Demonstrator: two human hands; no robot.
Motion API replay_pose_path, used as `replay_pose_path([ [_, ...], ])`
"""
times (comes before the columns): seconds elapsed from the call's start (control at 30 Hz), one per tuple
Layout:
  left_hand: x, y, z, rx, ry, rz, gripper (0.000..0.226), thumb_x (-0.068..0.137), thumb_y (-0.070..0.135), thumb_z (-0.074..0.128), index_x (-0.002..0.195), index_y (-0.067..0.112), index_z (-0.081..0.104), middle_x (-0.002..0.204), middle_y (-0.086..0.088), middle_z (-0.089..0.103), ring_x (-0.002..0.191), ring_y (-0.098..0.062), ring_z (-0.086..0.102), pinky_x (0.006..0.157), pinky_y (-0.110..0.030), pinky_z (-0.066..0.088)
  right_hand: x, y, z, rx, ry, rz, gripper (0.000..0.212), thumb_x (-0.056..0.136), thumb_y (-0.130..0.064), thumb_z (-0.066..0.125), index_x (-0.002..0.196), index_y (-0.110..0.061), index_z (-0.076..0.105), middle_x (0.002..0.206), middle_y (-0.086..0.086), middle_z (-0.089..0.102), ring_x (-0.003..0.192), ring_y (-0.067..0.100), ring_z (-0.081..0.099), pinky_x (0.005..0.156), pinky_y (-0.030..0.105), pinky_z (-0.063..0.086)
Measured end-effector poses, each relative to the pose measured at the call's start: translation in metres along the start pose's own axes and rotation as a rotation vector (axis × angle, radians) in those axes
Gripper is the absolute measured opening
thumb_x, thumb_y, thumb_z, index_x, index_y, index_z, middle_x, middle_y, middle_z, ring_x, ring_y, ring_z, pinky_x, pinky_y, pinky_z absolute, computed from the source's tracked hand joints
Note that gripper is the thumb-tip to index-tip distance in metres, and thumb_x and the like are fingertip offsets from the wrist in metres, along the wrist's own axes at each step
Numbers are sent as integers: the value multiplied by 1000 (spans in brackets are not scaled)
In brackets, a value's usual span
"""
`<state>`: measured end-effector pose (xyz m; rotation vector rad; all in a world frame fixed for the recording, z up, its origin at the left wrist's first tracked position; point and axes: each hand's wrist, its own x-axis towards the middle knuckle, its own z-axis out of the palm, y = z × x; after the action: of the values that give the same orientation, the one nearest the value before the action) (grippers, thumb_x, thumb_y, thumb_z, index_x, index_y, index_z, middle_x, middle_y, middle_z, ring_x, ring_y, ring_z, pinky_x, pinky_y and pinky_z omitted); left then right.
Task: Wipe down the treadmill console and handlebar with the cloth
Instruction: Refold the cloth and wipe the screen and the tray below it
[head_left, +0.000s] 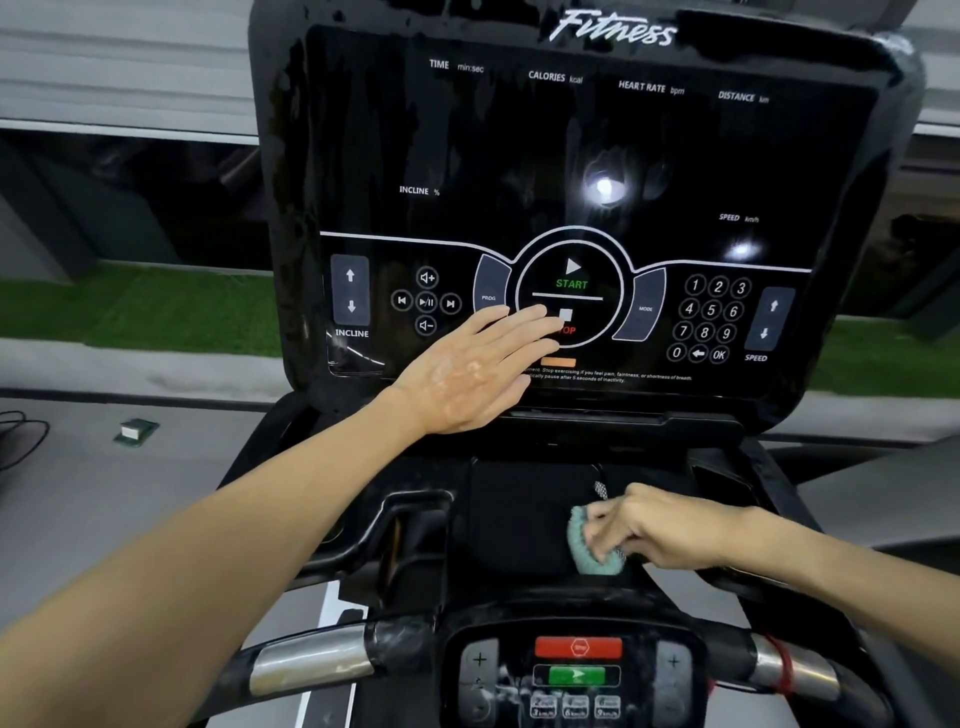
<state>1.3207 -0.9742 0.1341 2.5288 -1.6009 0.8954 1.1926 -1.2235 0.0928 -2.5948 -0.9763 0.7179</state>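
Two hands work here: our right hand (660, 525) pinches the cloth (584, 551) in its grip on the tray (511, 514) just below the console (545, 150), where our left hand (475, 366) lies spread flat.

The console (571, 145) has its upper screen open from edge to edge, and the keypad (709, 319) and incline arrows (350, 291) are also uncovered. The left hand (467, 364) lies flat over the lower middle, partly covering the STOP button (567, 315). Its forearm (234, 545) slants up from the lower left and bars the way in from that side, passing beside the left pocket (410, 525). In the tray (509, 514) the left half is open. The right hand (649, 525), pinching the cloth (587, 548), fills the right half, with a cord (601, 488) just behind it. Both chrome grips of the handlebar (311, 660) are uncovered, and the button pad (576, 670) sits between them.
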Motion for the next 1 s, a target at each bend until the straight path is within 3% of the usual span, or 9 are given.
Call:
replay_pose_path([
  [0.1,0,0,0,29,5,-2,46,99,28,43,139,6,48,154,-10,40,144,-26,34,118,-42,25,-7,9,14,-125,39,22,37,78,14,47,79,-22,56,85,-13,54,86,9,53,94,28,46],
  [0.2,0,1,-1,34,-6,1,47,99,29,42,140,7,47,154,-10,38,144,-25,33,118,-41,23,0,13,17,-288,232,147,40,88,-5,32,105,-11,68,112,8,63,105,25,55,93,39,45],
  [0.3,0,1,-2,36,-17,1,47,99,28,40,140,6,48,154,-10,39,145,-25,33,118,-42,24,10,10,13,-301,329,182,34,74,0,34,92,-15,58,93,1,57,86,23,55,74,31,48],
  [0.4,1,2,-2,33,-26,5,46,99,28,40,139,6,48,154,-10,39,144,-26,33,118,-42,25,8,5,19,-192,407,216,21,85,-12,50,106,-11,54,105,0,53,98,19,51,79,25,42],
  [0.5,1,1,-2,26,-23,11,46,99,27,41,139,5,49,154,-10,40,144,-26,33,117,-43,27,5,7,23,-158,414,208,29,92,-31,56,113,-12,50,112,-5,48,103,13,45,80,22,44],
  [0.6,0,2,-3,24,-24,19,46,98,27,42,139,5,49,154,-10,39,144,-26,34,116,-44,29,11,9,27,-154,451,193,11,91,-10,55,102,-9,52,101,1,54,92,21,52,73,34,50],
  [0.67,1,2,-3,28,-34,18,46,98,27,41,139,6,49,154,-10,39,144,-25,33,116,-44,29,10,5,27,-115,501,217,11,90,-2,51,97,-11,49,92,1,53,82,22,53,69,38,49],
  [0.87,6,9,-14,-3,9,1,45,98,26,41,138,6,51,153,-10,41,144,-25,35,117,-43,29,-41,-8,6,254,785,325,19,87,-3,62,97,-18,57,87,2,66,74,16,62,68,31,51],
  [1.0,28,33,-28,-145,93,-9,43,98,22,45,135,3,54,144,-11,51,137,-25,44,115,-43,33,-74,-17,-21,1019,1029,319,23,89,6,59,93,-16,61,84,6,69,75,16,64,70,27,51],
])
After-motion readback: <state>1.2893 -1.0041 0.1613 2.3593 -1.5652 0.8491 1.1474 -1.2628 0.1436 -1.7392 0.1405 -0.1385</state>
